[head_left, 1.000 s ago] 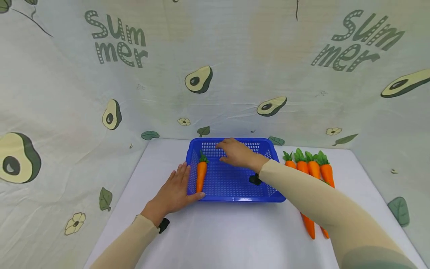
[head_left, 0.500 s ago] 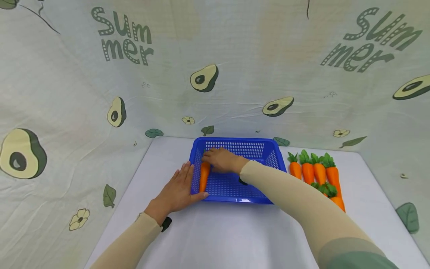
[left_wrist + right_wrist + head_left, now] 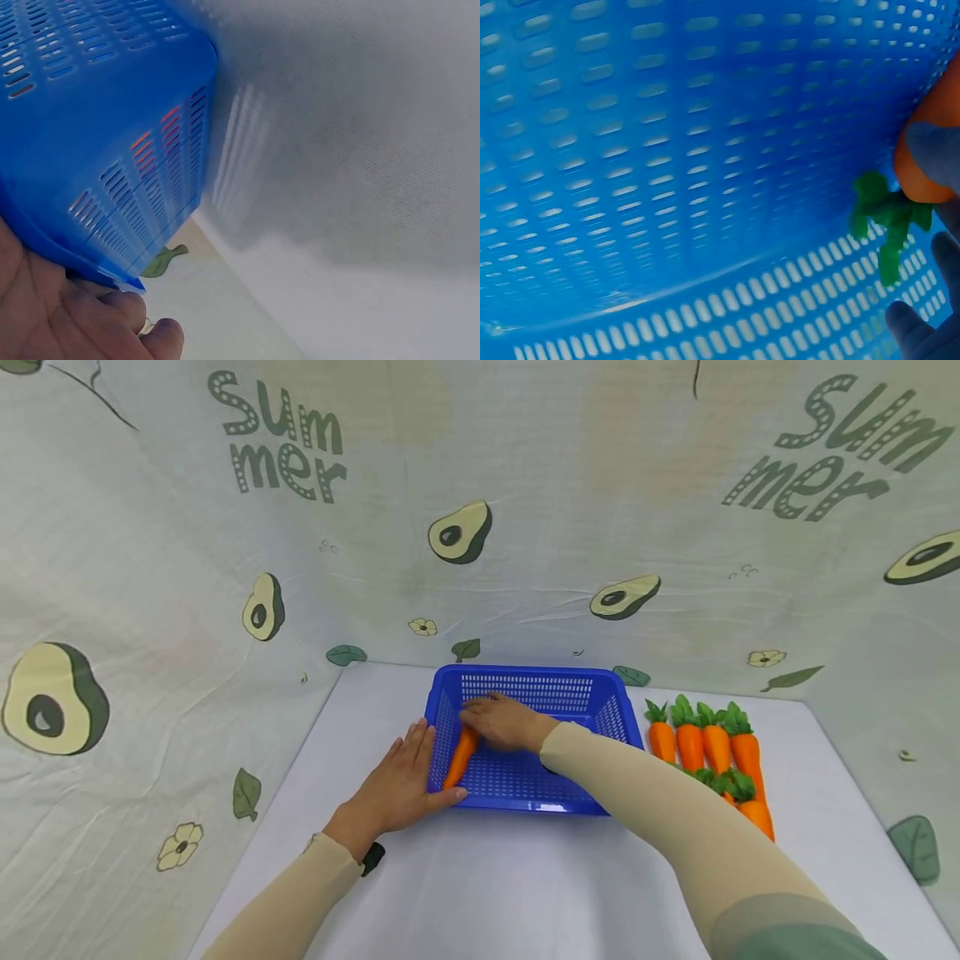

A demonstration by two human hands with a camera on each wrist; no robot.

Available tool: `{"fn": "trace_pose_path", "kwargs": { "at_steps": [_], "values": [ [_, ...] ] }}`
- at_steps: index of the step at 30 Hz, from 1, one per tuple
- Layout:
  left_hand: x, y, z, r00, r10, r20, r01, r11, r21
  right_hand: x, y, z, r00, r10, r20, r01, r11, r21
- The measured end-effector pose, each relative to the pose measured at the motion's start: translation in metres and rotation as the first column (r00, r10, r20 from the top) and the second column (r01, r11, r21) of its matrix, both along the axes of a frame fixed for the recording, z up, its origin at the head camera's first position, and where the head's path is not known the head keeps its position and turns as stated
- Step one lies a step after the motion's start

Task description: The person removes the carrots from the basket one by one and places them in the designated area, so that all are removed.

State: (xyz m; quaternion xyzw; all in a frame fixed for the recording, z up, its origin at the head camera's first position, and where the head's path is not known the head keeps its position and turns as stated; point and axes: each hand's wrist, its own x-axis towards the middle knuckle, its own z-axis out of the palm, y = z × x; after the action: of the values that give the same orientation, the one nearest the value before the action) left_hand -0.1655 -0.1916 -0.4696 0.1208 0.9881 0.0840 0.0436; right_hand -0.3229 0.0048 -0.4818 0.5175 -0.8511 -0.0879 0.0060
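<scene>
In the head view a blue plastic basket (image 3: 525, 670) with slotted walls stands at the back of the white table. One orange carrot (image 3: 460, 758) lies slanted inside, along its left wall. My right hand (image 3: 506, 721) reaches in and grips the carrot near its top; the fingers partly hide that end. The right wrist view shows the thumb (image 3: 934, 154) against the carrot's thick end, its green leaves (image 3: 889, 217) sticking out beside the fingers. My left hand (image 3: 393, 785), fingers extended, rests on the basket's left rim, thumb over the front corner.
Right of the basket, several carrots (image 3: 716, 747) with green tops lie in rows on the table (image 3: 525, 885), partly hidden behind the right sleeve (image 3: 660, 810). A cloth (image 3: 525, 468) printed with avocados hangs behind the table and along its sides.
My right hand has moved left and down to the carrot in the basket and taken hold of it. The carrot's top has swung to the right. The left hand stays at the rim.
</scene>
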Motion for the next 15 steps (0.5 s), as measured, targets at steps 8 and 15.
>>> {"fn": "trace_pose_path", "kwargs": {
  "at_steps": [8,15],
  "values": [
    [0.001,0.000,0.001,1.000,0.002,-0.006,-0.002,1.000,-0.004,-0.004,0.017,-0.005,1.000,-0.010,-0.001,0.010,1.000,0.003],
    [0.001,0.000,0.001,1.000,-0.003,-0.016,0.003,1.000,0.010,-0.005,0.034,0.006,0.999,0.004,0.052,0.001,0.996,-0.094]
  ]
}}
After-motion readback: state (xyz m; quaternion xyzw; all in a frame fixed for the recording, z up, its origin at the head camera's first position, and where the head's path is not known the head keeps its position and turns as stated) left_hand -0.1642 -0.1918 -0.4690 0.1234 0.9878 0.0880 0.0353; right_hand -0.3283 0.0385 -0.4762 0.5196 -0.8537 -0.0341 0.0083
